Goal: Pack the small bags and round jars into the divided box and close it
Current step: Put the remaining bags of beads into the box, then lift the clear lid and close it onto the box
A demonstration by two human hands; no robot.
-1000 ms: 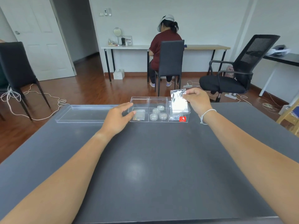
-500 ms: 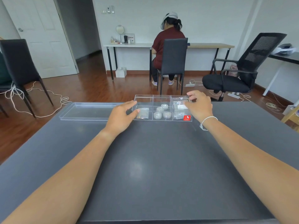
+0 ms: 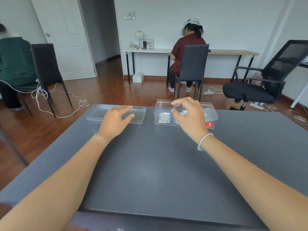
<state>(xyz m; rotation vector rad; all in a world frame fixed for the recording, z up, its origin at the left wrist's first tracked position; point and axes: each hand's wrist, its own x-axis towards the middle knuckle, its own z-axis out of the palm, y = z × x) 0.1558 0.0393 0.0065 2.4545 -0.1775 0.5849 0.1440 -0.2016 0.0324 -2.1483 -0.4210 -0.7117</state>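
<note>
Box [image 3: 162, 106] looks packed with bags and jars; lid [image 3: 139, 120] still off, under the open left hand [image 3: 115, 120], while the right hand [image 3: 187, 114] hovers empty, loosely curled.

Divided box [image 3: 185, 112]: clear hard plastic, glossy, with a red paper-like sticker [image 3: 209, 124] on its front wall. Lid [image 3: 116, 114], left of the box: same clear glossy plastic. Small bag [image 3: 164, 118], in the box's left compartment: shiny crinkled film. Table [image 3: 166, 164] beneath the box: dark grey, smooth, matt, faint sheen. Floor [image 3: 103, 90] beyond: glossy reddish wood.
</note>
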